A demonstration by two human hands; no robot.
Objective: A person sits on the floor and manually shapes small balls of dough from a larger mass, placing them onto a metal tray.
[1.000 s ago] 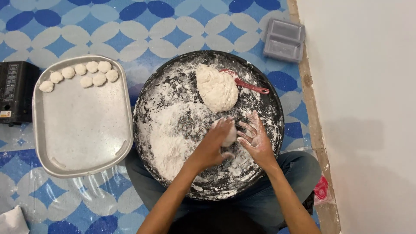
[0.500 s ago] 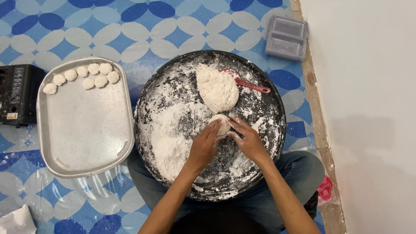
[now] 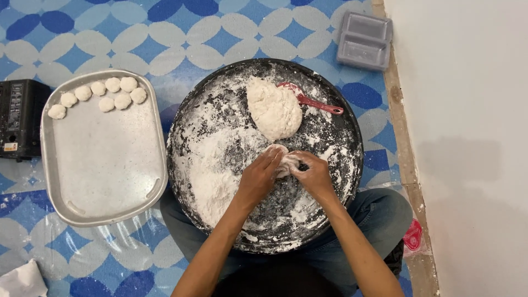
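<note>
Both hands are working one small piece of dough (image 3: pixel 285 163) right in the middle of the frame, over the big round floury pan (image 3: pixel 220 99). The left hand (image 3: pixel 258 177) is curled around it from the left side, fingers closed onto it, and the right hand (image 3: pixel 314 175) pinches it from the right, so it's squeezed between the two. The big lump of dough (image 3: pixel 274 109) sits just above them in the pan, with a red spoon (image 3: pixel 311 100) touching its right side. At the left of the frame there's a metal tray (image 3: pixel 104 170) with a row of small dough balls (image 3: pixel 99 94) along its top edge.
</note>
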